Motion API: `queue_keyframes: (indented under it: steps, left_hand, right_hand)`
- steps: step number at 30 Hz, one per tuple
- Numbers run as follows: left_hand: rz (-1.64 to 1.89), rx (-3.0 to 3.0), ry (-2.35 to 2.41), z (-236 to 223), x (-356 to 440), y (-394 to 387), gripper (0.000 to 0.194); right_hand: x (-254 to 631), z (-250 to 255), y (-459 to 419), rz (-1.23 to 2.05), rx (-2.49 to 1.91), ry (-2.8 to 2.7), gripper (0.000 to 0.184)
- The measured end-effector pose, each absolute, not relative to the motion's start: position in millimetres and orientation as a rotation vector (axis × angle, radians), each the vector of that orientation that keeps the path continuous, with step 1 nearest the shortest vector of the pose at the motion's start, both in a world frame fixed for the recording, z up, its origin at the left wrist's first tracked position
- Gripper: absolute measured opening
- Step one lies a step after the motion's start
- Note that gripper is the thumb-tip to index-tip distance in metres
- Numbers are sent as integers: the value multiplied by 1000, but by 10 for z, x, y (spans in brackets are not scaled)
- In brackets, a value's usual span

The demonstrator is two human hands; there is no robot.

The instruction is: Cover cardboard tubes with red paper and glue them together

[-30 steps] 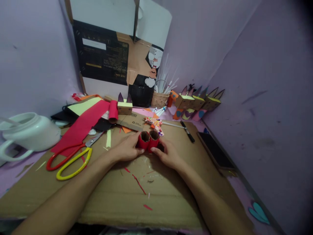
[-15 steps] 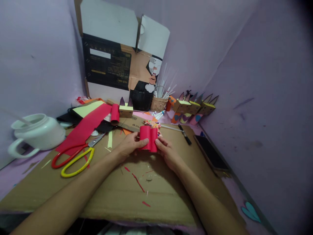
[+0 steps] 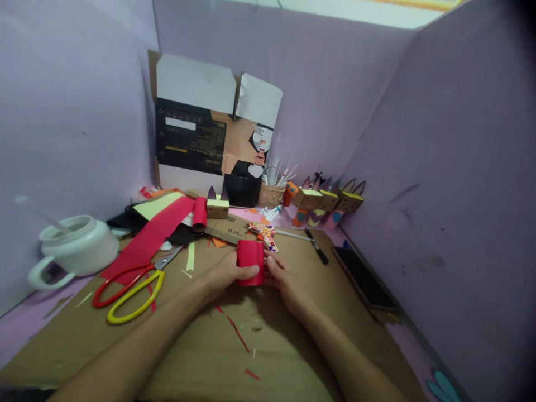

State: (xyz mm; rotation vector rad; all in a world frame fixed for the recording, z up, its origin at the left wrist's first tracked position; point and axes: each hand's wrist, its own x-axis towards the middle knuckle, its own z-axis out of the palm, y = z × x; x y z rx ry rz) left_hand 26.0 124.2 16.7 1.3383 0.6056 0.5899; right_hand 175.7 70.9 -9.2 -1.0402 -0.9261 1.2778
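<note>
Between my two hands, above the cardboard sheet, is a red paper-covered tube [image 3: 250, 261]. My left hand [image 3: 228, 273] grips it from the left, thumb laid across its front. My right hand [image 3: 283, 279] closes on its right edge, with some fingers hidden behind it. A patterned paper piece [image 3: 263, 231] lies just beyond the tube. Left of my hands rest large scissors with one red and one yellow handle [image 3: 136, 301]. Another red tube [image 3: 200, 213] stands farther back, beside a small cardboard box with purple pointed ears [image 3: 218, 204].
A white pot [image 3: 79, 245] stands at far left, near a long red paper strip [image 3: 154, 237]. A basket of markers [image 3: 272, 194], several eared box figures [image 3: 330, 200], a black marker [image 3: 317, 247] and a phone [image 3: 364, 276] line the back and right. Red scraps lie on the cardboard [image 3: 201, 357].
Two red rolled sections showed side by side before; now a single red tube shows. My right thumb has come off its front to the right edge. The camera has tilted upward.
</note>
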Motion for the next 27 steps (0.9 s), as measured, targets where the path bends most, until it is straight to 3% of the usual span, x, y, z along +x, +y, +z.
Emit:
queue_keyframes:
  steps: [5,11,16,21,27]
  left_hand:
    - [740,1517,721,87,327,1162,61]
    - [845,1756,768,8,361,1046,56]
    - [780,1670,587,80,295,1133,72]
    - [732,1291,496,165,273,1223,50]
    - [836,1221,601,155,259,1297,46]
  right_hand:
    - [1717,-44,657,1129,-1056,-1067,50]
    - [1627,-29,636,1023,-1069,-1124,65]
    - [1700,29,653,1027,-985,-1058,50]
    - [1730,-3,635,1206,-860,-994,45]
    - [1750,-16,673,1213,-885,-899,47]
